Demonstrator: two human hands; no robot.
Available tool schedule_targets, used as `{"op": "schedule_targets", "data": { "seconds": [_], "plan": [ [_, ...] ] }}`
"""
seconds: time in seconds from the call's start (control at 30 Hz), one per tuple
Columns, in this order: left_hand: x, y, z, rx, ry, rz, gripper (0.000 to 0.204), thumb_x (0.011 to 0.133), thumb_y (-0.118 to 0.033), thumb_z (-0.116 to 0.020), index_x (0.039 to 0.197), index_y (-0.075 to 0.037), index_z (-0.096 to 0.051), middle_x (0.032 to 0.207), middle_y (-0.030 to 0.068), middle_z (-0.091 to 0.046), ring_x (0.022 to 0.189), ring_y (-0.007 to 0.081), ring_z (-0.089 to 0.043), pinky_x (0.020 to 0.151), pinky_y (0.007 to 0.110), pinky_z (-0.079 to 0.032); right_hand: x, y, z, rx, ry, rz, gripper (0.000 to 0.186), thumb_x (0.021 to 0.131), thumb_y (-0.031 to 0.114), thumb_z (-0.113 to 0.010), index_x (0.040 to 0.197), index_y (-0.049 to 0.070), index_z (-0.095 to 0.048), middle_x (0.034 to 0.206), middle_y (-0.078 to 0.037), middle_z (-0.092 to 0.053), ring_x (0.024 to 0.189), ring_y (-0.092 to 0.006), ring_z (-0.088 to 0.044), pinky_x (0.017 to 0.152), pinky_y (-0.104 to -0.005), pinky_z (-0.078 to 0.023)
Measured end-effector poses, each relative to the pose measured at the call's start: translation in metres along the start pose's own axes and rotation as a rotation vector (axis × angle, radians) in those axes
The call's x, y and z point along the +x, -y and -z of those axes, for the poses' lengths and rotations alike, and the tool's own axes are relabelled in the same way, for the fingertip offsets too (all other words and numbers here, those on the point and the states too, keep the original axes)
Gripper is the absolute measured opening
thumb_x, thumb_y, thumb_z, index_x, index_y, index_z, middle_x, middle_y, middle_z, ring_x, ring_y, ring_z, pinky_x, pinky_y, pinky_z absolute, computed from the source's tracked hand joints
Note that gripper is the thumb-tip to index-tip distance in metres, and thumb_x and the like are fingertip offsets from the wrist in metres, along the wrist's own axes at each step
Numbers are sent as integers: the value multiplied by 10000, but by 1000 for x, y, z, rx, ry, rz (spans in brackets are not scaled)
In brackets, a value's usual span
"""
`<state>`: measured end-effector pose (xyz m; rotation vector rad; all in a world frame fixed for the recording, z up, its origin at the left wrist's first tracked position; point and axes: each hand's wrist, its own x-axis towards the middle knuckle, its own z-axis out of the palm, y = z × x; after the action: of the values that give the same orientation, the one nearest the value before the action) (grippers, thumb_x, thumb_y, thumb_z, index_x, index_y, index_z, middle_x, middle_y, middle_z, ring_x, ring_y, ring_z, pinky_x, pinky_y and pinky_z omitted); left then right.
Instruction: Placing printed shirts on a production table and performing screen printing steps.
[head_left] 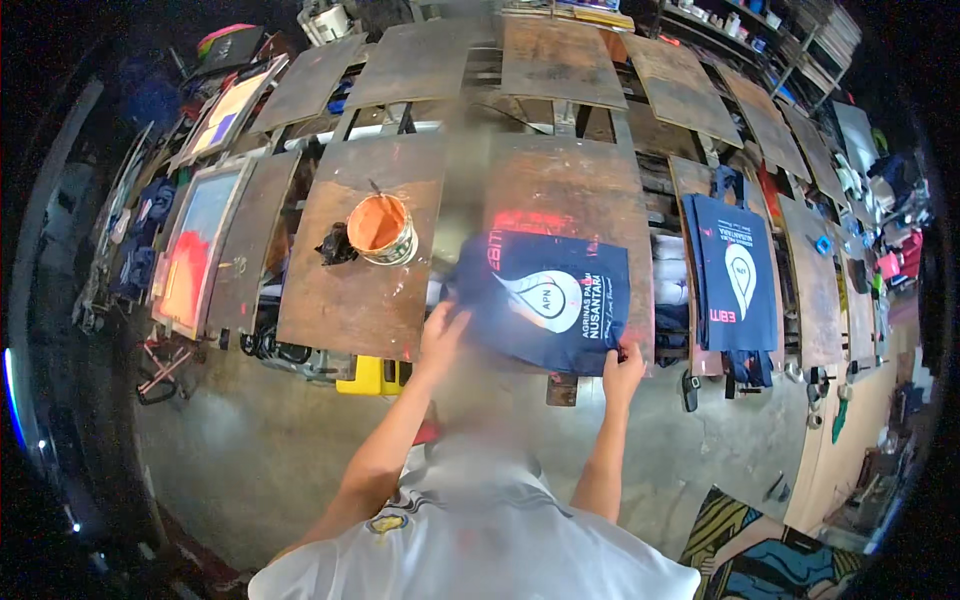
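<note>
A dark navy cloth with a white drop-shaped print and red lettering lies across a brown printing board in front of me. My left hand grips the cloth's near left edge. My right hand pinches its near right corner at the board's front edge. A second navy cloth with the same print hangs over the board to the right. Red ink marks show on the board just beyond the cloth.
An orange paint bucket with a black rag stands on the left board. Framed printing screens lean at far left. More brown boards ring the back. A yellow block sits under the left board; concrete floor lies below.
</note>
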<state>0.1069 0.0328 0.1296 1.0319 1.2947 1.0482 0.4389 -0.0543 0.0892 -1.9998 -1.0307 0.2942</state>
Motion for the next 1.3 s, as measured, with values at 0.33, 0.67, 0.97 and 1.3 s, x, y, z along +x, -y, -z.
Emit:
{"op": "schedule_targets", "data": {
  "seconds": [0.33, 0.67, 0.97, 1.3],
  "plan": [
    [-58, -39, 82, -661, -64, -107, 215, 783, -34, -546, 995, -61, -573, 1021, 29, -606, 991, 164, -579, 905, 330, -493, -46, 53, 17, 123, 316, 88, 197, 767, 66, -665, 940, -26, -644, 744, -135, -642, 627, -209, -598, 608, -330, -483],
    [-193, -68, 208, -791, 46, -196, 170, 757, -146, -547, 893, -93, -459, 978, 67, -565, 928, 207, -586, 860, 352, -508, -158, 170, -24, -186, 450, 563, 344, 788, 216, -751, 1056, 26, -651, 1016, -165, -632, 956, -382, -574, 867, -479, -455],
    [-343, -20, 335, -879, -37, -225, 253, 809, -201, -554, 1006, -53, -496, 964, 118, -606, 879, 209, -629, 815, 327, -535, -283, 299, -137, 777, 1491, -13, 416, 870, 45, -711, 1254, 91, -558, 1061, 16, -600, 935, -132, -578, 822, -277, -466],
    [-524, 54, 434, -1199, -453, -551, 827, 988, -657, -298, 1498, -8, -335, 1486, 184, -450, 1341, 342, -467, 1141, 496, -340, -473, 370, -211, 718, 1821, -25, 244, 938, 156, -651, 1134, 13, -675, 1010, -34, -713, 859, -128, -661, 790, -275, -520]
  ]
}}
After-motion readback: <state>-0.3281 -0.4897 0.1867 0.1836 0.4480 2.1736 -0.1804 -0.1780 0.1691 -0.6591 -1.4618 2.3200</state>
